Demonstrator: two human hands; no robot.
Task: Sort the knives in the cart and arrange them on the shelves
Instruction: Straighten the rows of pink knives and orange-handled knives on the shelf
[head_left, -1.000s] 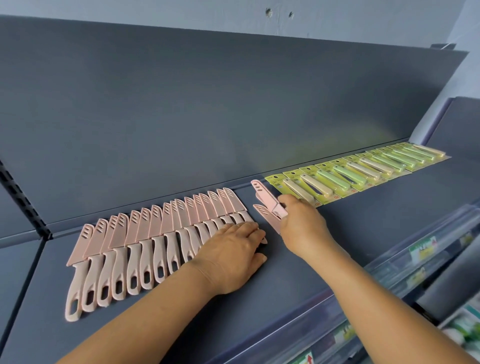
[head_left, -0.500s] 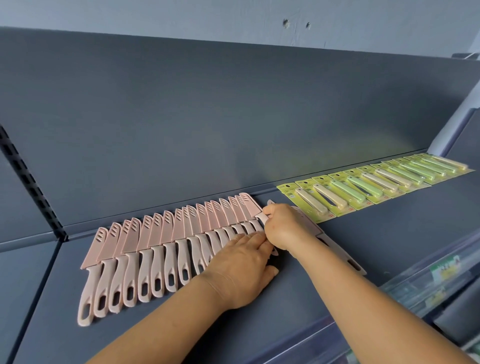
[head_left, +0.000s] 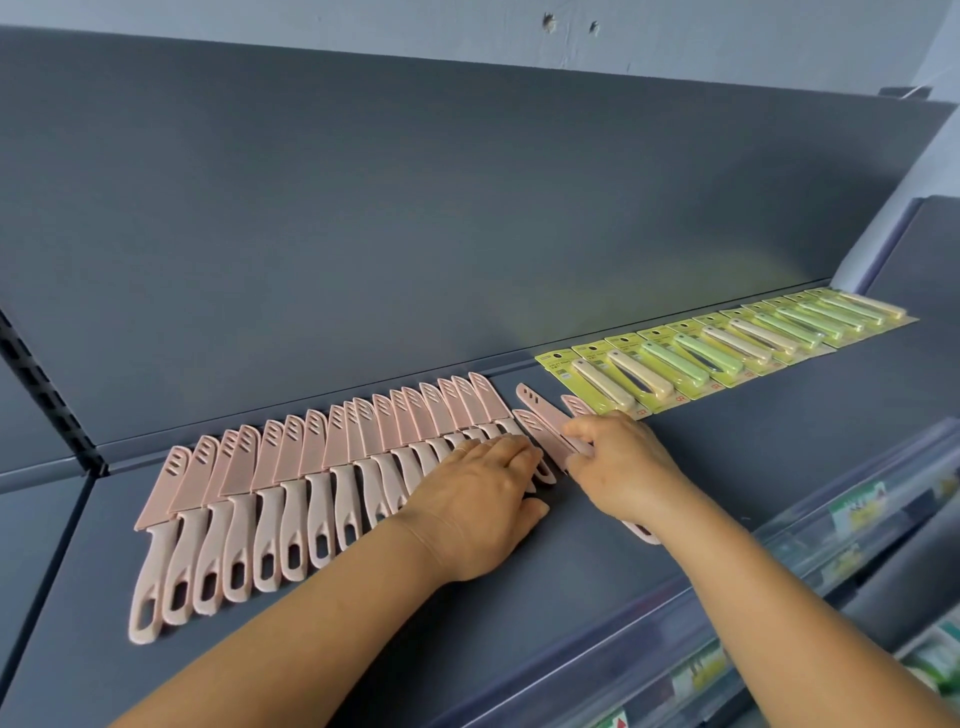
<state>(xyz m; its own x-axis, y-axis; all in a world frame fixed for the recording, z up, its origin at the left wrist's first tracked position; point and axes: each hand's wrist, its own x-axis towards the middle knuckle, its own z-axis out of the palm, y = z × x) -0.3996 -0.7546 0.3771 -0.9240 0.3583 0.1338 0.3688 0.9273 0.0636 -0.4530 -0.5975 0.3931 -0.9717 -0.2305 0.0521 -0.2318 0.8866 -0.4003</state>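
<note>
Head camera looks down along two bare forearms that reach from the lower edge onto a dark grey shelf (head_left: 727, 467). At the front of the shelf runs a clear plastic rail (head_left: 831, 525) with price labels, blurred and not readable.

Further in, the left hand (head_left: 475, 512) lies palm down with straight fingers on the right end of a row of pink knives (head_left: 291, 499). It presses on their handles and grips nothing. The knives lie flat, side by side and overlapping, with handles toward the person and sheathed blades toward the back panel (head_left: 467, 234). The row begins near the left end of the shelf and ends under this hand.

Just to the right, the right hand (head_left: 621, 465) has its fingers curled around a small bundle of pink knives (head_left: 545, 423). Their sheathed tips fan out beyond the fingers, toward the back and to the left, and one handle end shows below the wrist. How many knives are in the bundle one cannot tell. The two hands are near each other but do not touch.

Behind the right hand, a second row lies on the same shelf: yellow-green cards (head_left: 727, 345), each with a green or cream knife in a blister. They overlap and run to the far right end. Above the back panel a pale wall (head_left: 363, 26) shows.
</note>
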